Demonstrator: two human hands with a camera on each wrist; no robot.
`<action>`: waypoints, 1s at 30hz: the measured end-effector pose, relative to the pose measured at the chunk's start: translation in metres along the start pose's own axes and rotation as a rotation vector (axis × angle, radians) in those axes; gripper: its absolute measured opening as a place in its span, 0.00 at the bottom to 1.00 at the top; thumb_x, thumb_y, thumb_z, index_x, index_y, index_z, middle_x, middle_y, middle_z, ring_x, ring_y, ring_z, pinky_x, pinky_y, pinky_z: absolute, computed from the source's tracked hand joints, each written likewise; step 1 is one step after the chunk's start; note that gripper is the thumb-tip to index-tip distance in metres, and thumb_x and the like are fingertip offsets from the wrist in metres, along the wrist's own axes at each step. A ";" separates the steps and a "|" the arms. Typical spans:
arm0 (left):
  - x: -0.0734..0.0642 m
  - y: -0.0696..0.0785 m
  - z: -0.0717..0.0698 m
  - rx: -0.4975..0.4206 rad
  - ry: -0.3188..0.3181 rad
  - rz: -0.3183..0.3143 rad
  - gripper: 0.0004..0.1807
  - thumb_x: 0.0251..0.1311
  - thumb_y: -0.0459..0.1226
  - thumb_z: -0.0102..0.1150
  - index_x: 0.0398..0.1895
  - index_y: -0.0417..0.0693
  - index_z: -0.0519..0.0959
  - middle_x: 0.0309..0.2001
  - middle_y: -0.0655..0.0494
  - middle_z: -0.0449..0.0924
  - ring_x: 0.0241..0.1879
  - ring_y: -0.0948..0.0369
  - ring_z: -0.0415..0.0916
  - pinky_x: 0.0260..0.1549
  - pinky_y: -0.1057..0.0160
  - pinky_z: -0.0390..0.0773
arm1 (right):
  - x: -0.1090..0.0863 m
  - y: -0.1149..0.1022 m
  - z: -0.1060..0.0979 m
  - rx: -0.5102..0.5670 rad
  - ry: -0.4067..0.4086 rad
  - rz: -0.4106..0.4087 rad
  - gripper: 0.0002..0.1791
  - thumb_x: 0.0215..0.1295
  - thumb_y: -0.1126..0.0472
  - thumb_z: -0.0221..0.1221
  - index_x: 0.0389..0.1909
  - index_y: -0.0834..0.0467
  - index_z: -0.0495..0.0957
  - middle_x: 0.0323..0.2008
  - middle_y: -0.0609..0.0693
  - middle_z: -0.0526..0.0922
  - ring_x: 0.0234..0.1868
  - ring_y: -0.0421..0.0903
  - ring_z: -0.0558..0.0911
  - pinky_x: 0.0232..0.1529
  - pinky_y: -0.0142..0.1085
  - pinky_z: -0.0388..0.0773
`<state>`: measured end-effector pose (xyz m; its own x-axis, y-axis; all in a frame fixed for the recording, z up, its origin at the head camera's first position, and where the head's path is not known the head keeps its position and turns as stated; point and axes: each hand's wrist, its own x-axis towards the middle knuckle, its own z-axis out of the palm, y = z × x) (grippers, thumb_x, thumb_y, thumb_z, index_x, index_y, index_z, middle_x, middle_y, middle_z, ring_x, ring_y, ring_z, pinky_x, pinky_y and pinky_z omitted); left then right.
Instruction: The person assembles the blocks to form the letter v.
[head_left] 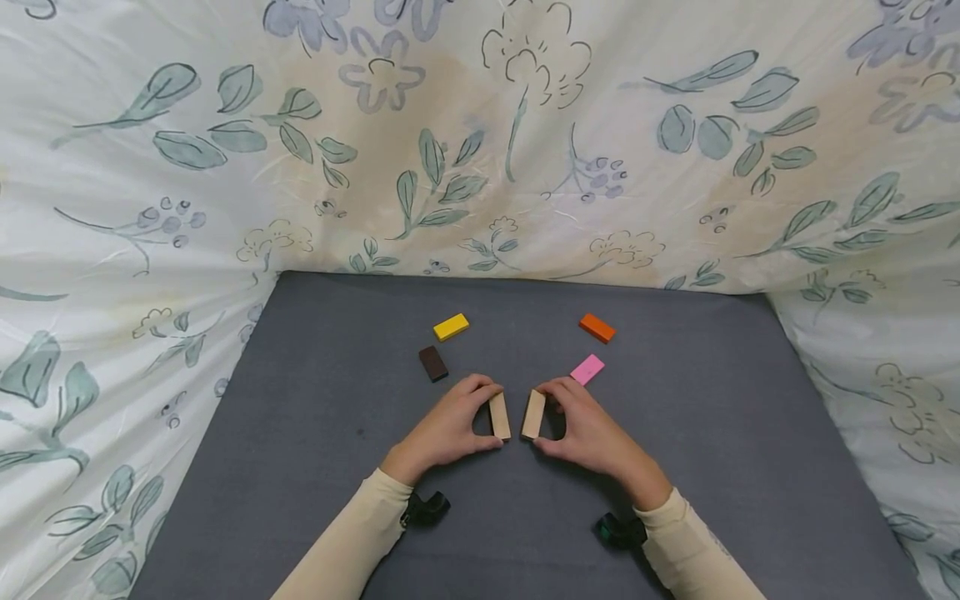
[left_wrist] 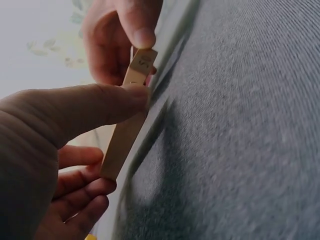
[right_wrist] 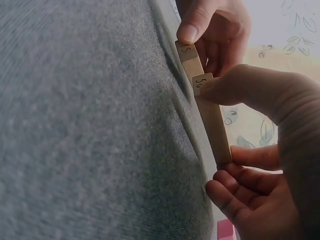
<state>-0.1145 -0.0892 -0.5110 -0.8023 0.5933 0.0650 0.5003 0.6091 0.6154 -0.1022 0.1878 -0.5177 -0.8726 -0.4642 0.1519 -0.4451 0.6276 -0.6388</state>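
My left hand pinches a plain wooden block lengthwise, thumb on its near end and fingers at its far end. Opposite it, my right hand grips a second plain wooden block the same way. A narrow gap separates the two blocks, which lean slightly toward each other at the far ends' outer sides. Both are held low over the grey cloth. In the right wrist view, dark marks like digits show on the end of the right-hand block and of the left-hand block.
Beyond the left hand lie a dark brown block and a yellow block. A pink block lies just past the right hand's fingers, with an orange block farther back. Floral fabric hangs around the grey cloth surface.
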 end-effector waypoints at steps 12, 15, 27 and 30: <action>0.001 0.005 0.007 0.041 0.019 -0.016 0.42 0.59 0.46 0.84 0.73 0.41 0.77 0.66 0.47 0.75 0.64 0.51 0.75 0.64 0.48 0.78 | 0.002 -0.003 0.008 -0.065 -0.017 0.033 0.38 0.53 0.53 0.83 0.64 0.58 0.79 0.56 0.49 0.79 0.56 0.48 0.78 0.61 0.51 0.79; 0.001 0.004 0.008 0.046 0.024 -0.016 0.42 0.60 0.47 0.84 0.73 0.41 0.77 0.66 0.48 0.75 0.64 0.51 0.75 0.64 0.49 0.78 | 0.003 -0.003 0.008 -0.064 -0.019 0.035 0.38 0.54 0.54 0.83 0.64 0.59 0.79 0.56 0.49 0.78 0.55 0.48 0.77 0.60 0.51 0.80; 0.003 0.003 0.010 0.086 0.033 -0.005 0.42 0.59 0.48 0.84 0.73 0.41 0.77 0.66 0.48 0.75 0.64 0.52 0.75 0.65 0.50 0.77 | 0.002 -0.001 0.011 -0.081 -0.016 0.035 0.39 0.53 0.54 0.84 0.64 0.60 0.79 0.57 0.51 0.79 0.59 0.51 0.77 0.63 0.53 0.79; 0.003 0.003 0.011 0.092 0.034 -0.003 0.42 0.59 0.48 0.84 0.73 0.41 0.77 0.66 0.48 0.75 0.64 0.52 0.74 0.65 0.50 0.77 | 0.002 -0.002 0.011 -0.080 -0.013 0.033 0.39 0.53 0.54 0.84 0.64 0.60 0.79 0.58 0.52 0.79 0.60 0.51 0.77 0.63 0.54 0.79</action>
<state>-0.1118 -0.0802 -0.5172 -0.8134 0.5745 0.0908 0.5247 0.6575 0.5407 -0.1008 0.1785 -0.5241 -0.8845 -0.4505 0.1215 -0.4314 0.6902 -0.5810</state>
